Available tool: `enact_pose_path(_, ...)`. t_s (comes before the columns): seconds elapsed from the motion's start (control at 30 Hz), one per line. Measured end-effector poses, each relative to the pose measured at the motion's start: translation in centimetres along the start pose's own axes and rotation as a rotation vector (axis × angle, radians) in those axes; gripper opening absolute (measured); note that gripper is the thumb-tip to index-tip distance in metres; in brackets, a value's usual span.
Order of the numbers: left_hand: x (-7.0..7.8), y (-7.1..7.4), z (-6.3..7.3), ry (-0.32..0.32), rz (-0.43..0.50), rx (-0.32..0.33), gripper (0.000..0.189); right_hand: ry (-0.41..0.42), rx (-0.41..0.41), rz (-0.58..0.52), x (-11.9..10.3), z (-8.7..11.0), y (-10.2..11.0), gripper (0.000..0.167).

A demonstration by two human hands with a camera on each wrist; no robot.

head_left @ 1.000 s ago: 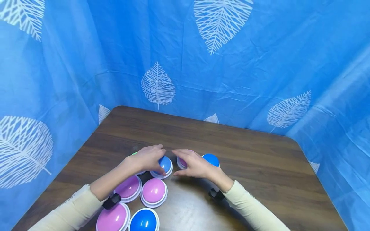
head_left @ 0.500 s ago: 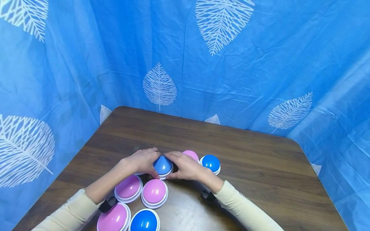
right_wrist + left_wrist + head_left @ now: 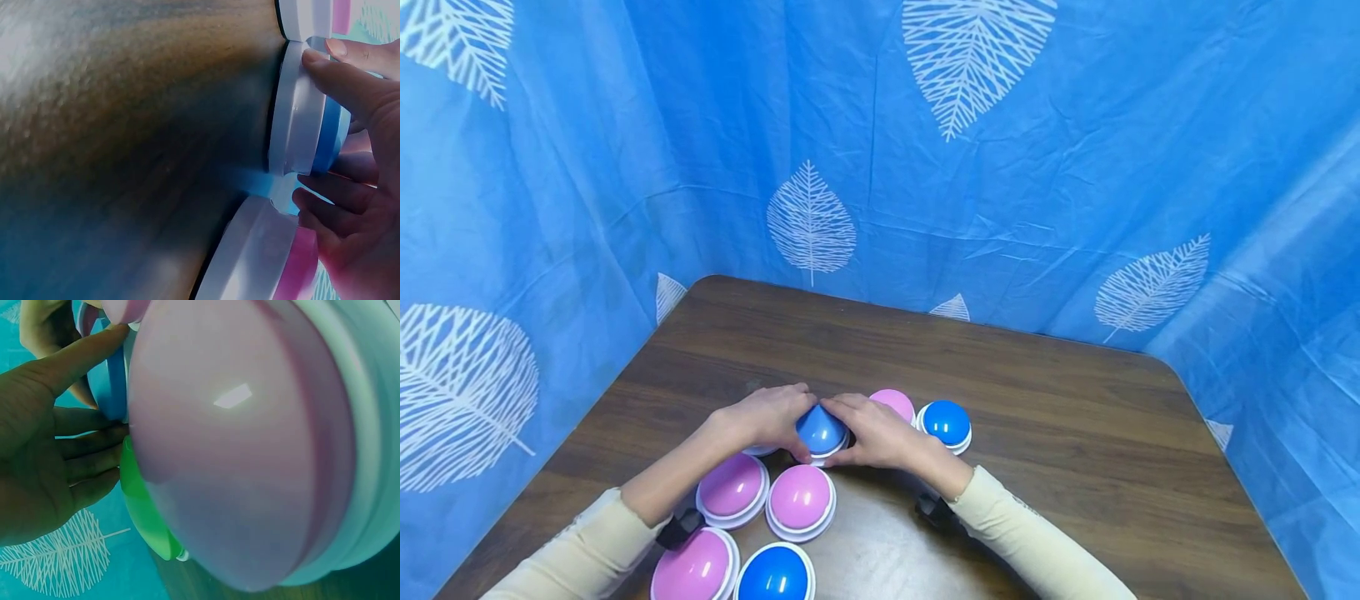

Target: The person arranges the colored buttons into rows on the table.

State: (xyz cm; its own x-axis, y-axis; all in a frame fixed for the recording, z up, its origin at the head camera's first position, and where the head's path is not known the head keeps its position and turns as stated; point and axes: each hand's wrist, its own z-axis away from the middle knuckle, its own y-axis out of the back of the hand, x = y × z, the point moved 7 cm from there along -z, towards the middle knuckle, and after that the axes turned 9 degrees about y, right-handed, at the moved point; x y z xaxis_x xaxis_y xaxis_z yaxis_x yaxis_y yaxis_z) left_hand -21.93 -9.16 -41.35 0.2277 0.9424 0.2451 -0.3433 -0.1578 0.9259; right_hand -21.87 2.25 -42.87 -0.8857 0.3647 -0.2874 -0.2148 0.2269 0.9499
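Your head cam looks forward and down from above: widest and farthest, tabletop (image 3: 1037, 417) plus curtain (image 3: 1037, 200). Left wrist cam is tight on a pink dome (image 3: 231, 444) filling most of its frame; looks past it along your left hand (image 3: 767, 417). Right wrist cam sits low, rolled so the wood runs up frame left, facing your right hand (image 3: 880, 430). All three share the blue-domed button (image 3: 821, 433) between your hands.

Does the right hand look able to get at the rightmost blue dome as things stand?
Probably yes: the right hand would have to leave the held blue dome, but the rightmost blue dome sits close by, its top uncovered.
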Motion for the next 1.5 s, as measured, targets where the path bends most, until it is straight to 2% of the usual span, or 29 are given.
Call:
enact_pose_path(0.37,0.4,1.0,0.0,-0.049,-0.006,0.052,0.071,-0.002,0.047,-0.078,0.4,0.5,0.9,0.080)
enact_pose_path(0.57,1.8,2.7,0.1,-0.138,0.030,0.124,0.070,0.003,0.135,-0.094,0.9,1.7,2.9,0.078)
enact_pose_path(0.73,3.8,3.6,-0.3,-0.215,0.071,0.182,0.067,0.010,0.217,-0.088,1.7,4.0,4.9,0.077)
enact_pose_path(0.9,6.4,4.1,-1.1,-0.302,0.072,0.251,0.066,0.005,0.278,-0.056,2.5,6.8,6.6,0.078)
enact_pose_path(1.17,11.8,3.9,-3.7,-0.392,-0.019,0.209,0.068,-0.053,0.309,-0.047,4.0,12.1,8.5,0.076)
enact_pose_path(1.3,14.2,3.5,-5.4,-0.406,-0.075,0.205,0.069,-0.101,0.313,-0.052,5.0,14.3,9.0,0.075)
enact_pose_path(1.5,17.4,2.5,-7.6,-0.437,-0.093,0.176,0.070,-0.151,0.325,-0.029,6.6,17.5,9.3,0.075)
